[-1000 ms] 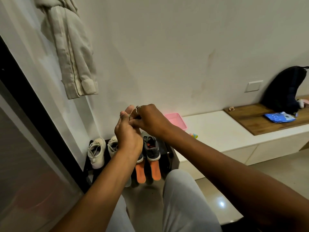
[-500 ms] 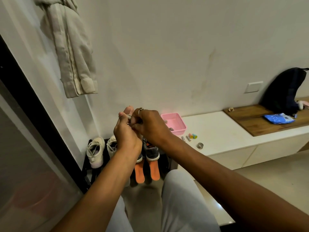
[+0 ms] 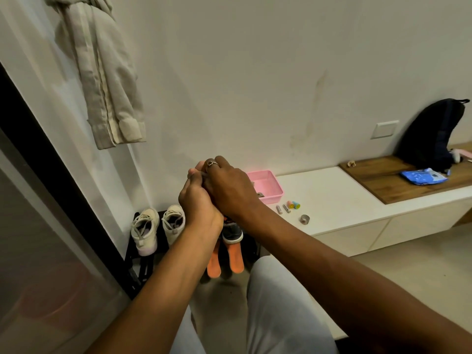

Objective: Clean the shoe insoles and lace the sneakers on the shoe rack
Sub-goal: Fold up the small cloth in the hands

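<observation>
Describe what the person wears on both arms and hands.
The left forearm and right forearm are bare: no sleeves, no watch, no bracelet. Neither hand is gloved. The left hand shows no ring; the right hand wears a thin metal ring with a dark stone on one finger.

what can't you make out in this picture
Head view:
- What the left hand and right hand hold: hidden by their curled fingers.
- Dark grey sneaker above the orange insoles: mostly hidden behind the wrists.
- Small object in the pink plastic tray: too small.
</observation>
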`<state>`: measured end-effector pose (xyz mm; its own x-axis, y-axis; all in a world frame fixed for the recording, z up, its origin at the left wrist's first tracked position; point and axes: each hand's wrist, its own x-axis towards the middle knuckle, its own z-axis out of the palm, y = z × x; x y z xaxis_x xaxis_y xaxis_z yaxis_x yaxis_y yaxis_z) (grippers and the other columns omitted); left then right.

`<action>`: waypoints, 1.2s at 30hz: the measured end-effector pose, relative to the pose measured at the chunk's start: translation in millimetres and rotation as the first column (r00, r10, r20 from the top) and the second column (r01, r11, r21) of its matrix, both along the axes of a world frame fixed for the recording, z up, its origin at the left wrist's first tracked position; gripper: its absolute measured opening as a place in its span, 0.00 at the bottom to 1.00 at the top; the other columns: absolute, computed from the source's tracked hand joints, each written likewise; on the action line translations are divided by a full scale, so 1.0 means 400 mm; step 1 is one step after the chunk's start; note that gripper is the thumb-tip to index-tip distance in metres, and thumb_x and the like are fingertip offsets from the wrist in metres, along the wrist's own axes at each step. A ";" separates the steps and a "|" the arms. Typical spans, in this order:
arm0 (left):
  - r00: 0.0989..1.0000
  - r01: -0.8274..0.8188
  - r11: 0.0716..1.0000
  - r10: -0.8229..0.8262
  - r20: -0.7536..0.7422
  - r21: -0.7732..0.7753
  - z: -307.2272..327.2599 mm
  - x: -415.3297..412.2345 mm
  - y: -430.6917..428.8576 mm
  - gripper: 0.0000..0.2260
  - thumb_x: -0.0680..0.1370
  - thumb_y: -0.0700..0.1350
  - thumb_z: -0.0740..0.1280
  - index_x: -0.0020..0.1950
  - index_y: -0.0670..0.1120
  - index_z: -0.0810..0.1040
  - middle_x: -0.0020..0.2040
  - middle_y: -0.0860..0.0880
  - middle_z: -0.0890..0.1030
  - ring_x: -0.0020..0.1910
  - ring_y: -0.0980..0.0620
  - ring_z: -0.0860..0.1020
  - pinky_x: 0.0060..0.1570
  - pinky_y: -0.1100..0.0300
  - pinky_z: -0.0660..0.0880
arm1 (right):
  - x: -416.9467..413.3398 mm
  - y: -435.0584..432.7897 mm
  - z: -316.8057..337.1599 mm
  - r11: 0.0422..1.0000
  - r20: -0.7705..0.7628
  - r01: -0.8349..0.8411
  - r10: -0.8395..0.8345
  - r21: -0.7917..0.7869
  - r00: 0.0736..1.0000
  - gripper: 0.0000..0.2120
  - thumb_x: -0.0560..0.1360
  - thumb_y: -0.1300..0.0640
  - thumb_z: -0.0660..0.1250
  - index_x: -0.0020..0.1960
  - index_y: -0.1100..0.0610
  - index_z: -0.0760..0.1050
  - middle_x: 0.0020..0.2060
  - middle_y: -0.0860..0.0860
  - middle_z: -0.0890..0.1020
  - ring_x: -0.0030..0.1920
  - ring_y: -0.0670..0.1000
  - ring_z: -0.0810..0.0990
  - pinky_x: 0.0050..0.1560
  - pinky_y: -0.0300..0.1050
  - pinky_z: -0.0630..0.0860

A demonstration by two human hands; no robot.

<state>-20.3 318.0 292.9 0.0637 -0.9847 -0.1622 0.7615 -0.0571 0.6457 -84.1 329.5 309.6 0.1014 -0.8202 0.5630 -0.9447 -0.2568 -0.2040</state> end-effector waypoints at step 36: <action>0.969 0.151 0.986 -0.160 0.190 0.064 -0.056 -0.004 -0.016 0.10 0.85 0.38 0.59 0.57 0.37 0.80 0.51 0.44 0.83 0.51 0.51 0.82 0.52 0.62 0.80 | -0.060 -0.054 -0.100 0.988 0.303 0.006 -0.054 0.156 0.951 0.11 0.78 0.60 0.65 0.37 0.60 0.75 0.36 0.52 0.72 0.35 0.55 0.74 0.35 0.44 0.64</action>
